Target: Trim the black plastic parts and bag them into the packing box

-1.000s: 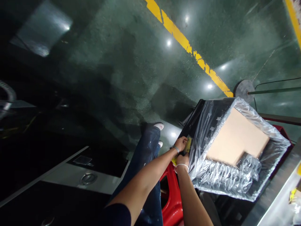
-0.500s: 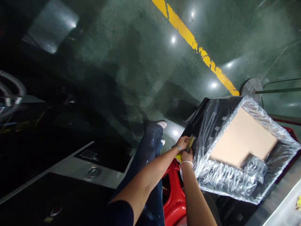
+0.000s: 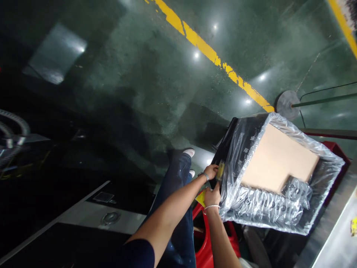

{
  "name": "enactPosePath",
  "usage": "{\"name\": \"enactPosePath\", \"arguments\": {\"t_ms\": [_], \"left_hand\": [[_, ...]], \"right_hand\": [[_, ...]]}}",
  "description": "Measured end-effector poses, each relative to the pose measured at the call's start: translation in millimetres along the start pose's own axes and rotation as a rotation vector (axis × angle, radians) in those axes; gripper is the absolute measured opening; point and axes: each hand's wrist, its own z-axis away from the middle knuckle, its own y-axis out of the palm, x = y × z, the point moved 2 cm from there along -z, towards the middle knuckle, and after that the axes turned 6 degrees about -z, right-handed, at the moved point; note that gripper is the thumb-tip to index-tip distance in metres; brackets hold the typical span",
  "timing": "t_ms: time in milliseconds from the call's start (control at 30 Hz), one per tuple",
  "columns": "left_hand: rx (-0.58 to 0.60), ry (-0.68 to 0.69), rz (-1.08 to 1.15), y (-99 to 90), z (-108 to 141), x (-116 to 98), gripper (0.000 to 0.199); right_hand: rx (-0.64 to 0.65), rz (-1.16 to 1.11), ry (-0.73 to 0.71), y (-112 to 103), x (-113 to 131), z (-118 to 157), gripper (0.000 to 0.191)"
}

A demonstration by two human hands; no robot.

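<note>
Beside a black bin point(image 3: 231, 139) lined with clear plastic, my left hand point(image 3: 212, 171) has its fingers closed at a small clear-and-yellow piece point(image 3: 220, 170) against the bin's side. Just below it, my right hand point(image 3: 212, 196) has a yellow item point(image 3: 200, 198) showing at its palm side, with its fingertips near the bin's side. Inside the bin lie a tan cardboard sheet point(image 3: 279, 160) and a clear plastic bundle point(image 3: 298, 191).
A red stool point(image 3: 205, 251) stands below my forearms. Behind the bin is a round metal base point(image 3: 288, 105) with a green pole. A dark machine panel point(image 3: 108, 217) lies at the lower left. A yellow line point(image 3: 202, 44) crosses the floor.
The view has shifted, so the bin sits further left. My hands have moved apart a little, and the yellow piece by my left hand now lies closer against the bin's side.
</note>
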Motion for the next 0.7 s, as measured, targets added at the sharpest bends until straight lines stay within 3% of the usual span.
{"name": "enactPosePath", "arguments": {"t_ms": [133, 233, 367, 433, 567, 700], "left_hand": [[-0.014, 0.002, -0.026, -7.6, 13.0, -10.4, 0.029], [0.017, 0.017, -0.045, -15.4, 38.9, -23.5, 0.027], [0.134, 0.092, -0.083, -22.2, 106.7, -49.3, 0.026], [0.238, 0.144, -0.107, -19.2, 148.1, -66.3, 0.036], [0.461, 0.222, -0.229, 8.1, 218.7, -101.3, 0.038], [0.584, 0.286, -0.411, 57.4, 261.4, -121.8, 0.032]], "right_hand": [[0.098, -0.274, 0.026, -7.3, -2.9, 19.2, 0.048], [0.175, -0.51, 0.01, -24.2, -0.1, 40.1, 0.042], [0.2, -0.835, -0.033, -60.7, 6.4, 73.8, 0.025], [0.164, -0.972, -0.049, -79.9, 7.4, 90.9, 0.022], [0.045, -1.243, -0.072, -113.0, 0.6, 125.0, 0.022], [-0.098, -1.459, -0.081, -138.6, -24.8, 163.0, 0.024]]}}
